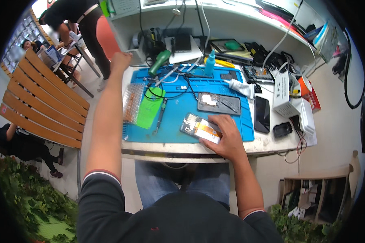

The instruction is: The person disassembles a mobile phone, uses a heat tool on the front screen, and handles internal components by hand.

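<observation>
Landmark: blue mat [174, 109] on the bench.

Opened phone [200, 127]: over the near right part of the mat, inner parts and an orange ribbon facing up, somewhat tilted. Right hand [228, 138] grips it at its right end, thumb on the near edge, fingers on the far edge; the left end projects free of the grip.

Left hand [121, 62]: off the mat, past its far left corner, closed in shape with the arm extended. Cannot tell whether it holds anything.

Surroundings. On the mat, just beyond the right hand's fingers: a dark grey phone housing [207, 107], nearest neighbour to the grip on that side. On the mat's left part: bubble wrap [132, 106], a bright green sheet [150, 110] beside it, then a screwdriver [161, 117]. A tangle of cables and slim tools [167, 77] crosses the mat's far left area, a black loop lying over the green sheet. Far edge of mat: green heat tool [160, 63], blue bottle [210, 64] upright. Far right part: white tube [240, 87]. Right of the mat: black phone [262, 114], small black tray [282, 129].
</observation>
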A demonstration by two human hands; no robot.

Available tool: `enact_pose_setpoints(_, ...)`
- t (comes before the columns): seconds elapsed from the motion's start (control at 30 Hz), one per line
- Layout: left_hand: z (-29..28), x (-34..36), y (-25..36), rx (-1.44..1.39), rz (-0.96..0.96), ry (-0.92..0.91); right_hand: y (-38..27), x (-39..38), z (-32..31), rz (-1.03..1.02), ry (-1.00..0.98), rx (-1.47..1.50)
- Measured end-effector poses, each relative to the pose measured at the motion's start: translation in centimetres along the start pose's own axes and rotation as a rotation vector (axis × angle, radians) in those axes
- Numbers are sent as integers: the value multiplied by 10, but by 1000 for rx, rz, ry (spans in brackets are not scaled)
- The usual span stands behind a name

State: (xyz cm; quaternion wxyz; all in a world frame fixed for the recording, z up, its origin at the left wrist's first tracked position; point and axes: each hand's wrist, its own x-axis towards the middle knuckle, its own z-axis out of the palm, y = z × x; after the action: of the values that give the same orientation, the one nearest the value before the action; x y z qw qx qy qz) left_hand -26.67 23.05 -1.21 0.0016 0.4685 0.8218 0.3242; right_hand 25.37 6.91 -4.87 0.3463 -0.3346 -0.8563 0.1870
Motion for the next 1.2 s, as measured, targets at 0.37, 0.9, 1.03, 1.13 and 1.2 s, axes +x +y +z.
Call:
enact_pose_setpoints(0.37, -74, -98, 35, -444, 190, -450, 9, 12, -2, -20, -101, 79)
enact_pose_setpoints(0.9, -76, -289, 93, -1127, -71, -1040, -45, 43, 28, 481, -63, 1052)
enact_pose_setpoints(1.03, -71, -299, 85, -1104, -135, -1032, -47, 40, 36, 350, -27, 927)
enact_pose_setpoints(1.13, -65, -303, 77, -1206, -310, -1134, -56, 37, 35, 124, 69, 666)
enact_pose_setpoints(1.2, -63, -306, 77, -1026, -274, -964, -62, 38, 35, 37, 144, 652)
